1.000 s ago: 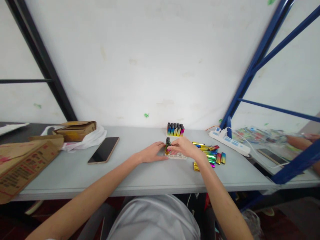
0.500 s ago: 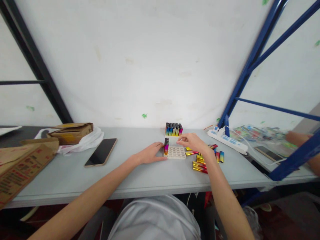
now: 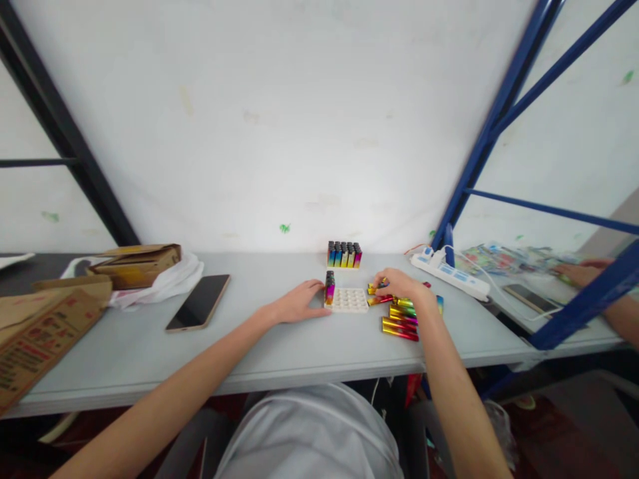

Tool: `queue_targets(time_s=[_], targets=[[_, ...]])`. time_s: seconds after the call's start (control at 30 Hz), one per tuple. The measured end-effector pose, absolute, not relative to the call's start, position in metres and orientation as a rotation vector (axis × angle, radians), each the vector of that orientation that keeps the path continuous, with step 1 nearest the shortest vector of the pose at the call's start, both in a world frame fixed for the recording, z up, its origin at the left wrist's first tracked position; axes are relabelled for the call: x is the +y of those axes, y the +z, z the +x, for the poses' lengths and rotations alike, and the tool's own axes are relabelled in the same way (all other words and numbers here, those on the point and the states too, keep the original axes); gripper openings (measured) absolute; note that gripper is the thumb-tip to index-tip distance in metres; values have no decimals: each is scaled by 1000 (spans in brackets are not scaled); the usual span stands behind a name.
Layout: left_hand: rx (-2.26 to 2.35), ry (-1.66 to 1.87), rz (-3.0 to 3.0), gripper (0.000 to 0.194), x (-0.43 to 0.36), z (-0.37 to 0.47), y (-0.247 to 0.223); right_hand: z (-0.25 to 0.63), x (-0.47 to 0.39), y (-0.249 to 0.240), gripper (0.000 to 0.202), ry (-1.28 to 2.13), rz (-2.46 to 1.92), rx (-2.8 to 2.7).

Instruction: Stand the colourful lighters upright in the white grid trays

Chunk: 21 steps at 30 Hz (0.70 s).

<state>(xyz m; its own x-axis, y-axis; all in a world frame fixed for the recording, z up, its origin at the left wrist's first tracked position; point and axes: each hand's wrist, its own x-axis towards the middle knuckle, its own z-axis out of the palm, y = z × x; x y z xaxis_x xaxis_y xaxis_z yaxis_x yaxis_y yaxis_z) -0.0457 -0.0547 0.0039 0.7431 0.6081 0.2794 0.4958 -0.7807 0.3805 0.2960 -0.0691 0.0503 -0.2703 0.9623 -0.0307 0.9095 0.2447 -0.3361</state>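
A white tray [image 3: 349,301] with rows of holes lies on the grey table, and several lighters [image 3: 330,290] stand in its left column. My left hand [image 3: 301,303] rests beside the tray's left edge, thumb and fingers apart, holding nothing. Over the loose metallic lighters [image 3: 399,328] to the right of the tray is my right hand [image 3: 398,283], its fingers bent down around a yellow lighter [image 3: 384,284]. Behind the tray, a second group of upright lighters [image 3: 344,255] fills another white tray.
A phone [image 3: 198,303] lies left of my left hand, near a white plastic bag [image 3: 167,283] and cardboard boxes [image 3: 50,319]. At right are a power strip [image 3: 450,273], a blue frame post [image 3: 479,159] and another person's hand [image 3: 582,273] beyond it.
My right hand has moved right, from above the tray to the loose lighters, and its fingers have closed on one. My left hand stays beside the tray. The view has shifted slightly.
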Motion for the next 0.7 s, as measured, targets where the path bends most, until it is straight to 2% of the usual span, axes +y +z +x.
queue_targets(time_s=[0.13, 0.3, 0.5, 0.6, 0.7], targets=[[873, 581, 2658, 67, -55, -44, 3, 293, -66, 46, 24, 441, -1802, -2334], [878, 612, 2639, 68, -53, -42, 0, 291, -68, 48, 16, 331, -1641, -2228], [867, 671, 2633, 65, -51, -42, -5, 273, -81, 70, 45, 426, -1408, -1952], [876, 667, 2640, 64, -52, -42, -5, 261, -80, 73, 45, 332, -1308, -1861], [891, 646, 2647, 65, -54, -42, -3, 247, -73, 68, 46, 404, -1243, -1731]])
